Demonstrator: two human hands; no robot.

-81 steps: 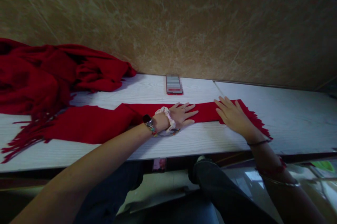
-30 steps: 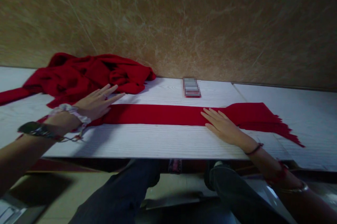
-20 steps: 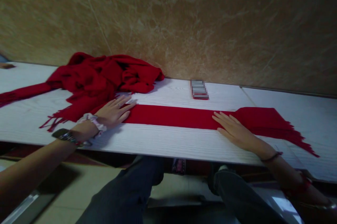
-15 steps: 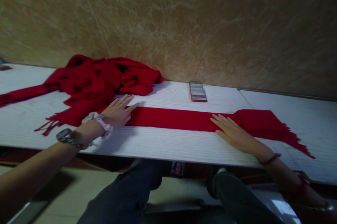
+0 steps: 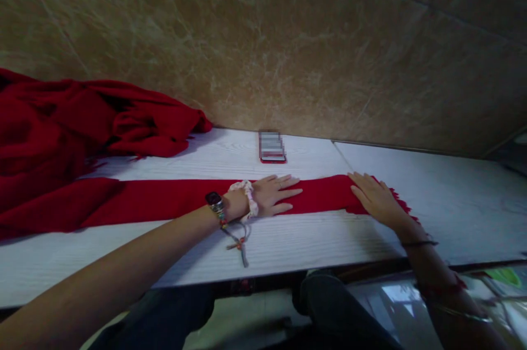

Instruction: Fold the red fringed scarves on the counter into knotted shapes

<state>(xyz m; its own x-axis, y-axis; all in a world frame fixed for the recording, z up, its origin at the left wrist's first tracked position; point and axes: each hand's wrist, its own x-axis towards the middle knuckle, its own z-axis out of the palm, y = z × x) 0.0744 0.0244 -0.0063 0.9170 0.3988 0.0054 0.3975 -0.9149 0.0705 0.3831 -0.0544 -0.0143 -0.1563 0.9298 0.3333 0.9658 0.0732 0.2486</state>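
A long red scarf (image 5: pixel 160 199) lies folded in a narrow strip along the white table. My left hand (image 5: pixel 274 195) presses flat on the strip near its middle, fingers spread. Close to the scarf's fringed right end rests my right hand (image 5: pixel 375 199), palm down with its fingers stretched out; it covers part of the fringe. At the left, more red cloth (image 5: pixel 82 119) is heaped loosely against the wall, and I cannot tell where it joins the strip.
A phone (image 5: pixel 272 147) with a red edge lies on the white table (image 5: pixel 461 202) behind the strip. A brown marbled wall (image 5: pixel 247 54) rises along the table's back edge. My legs are below the front edge.
My view has turned to the right. My left hand has slid right along the strip, closer to my right hand. My right hand has moved to the fringed end, which now looks straighter.
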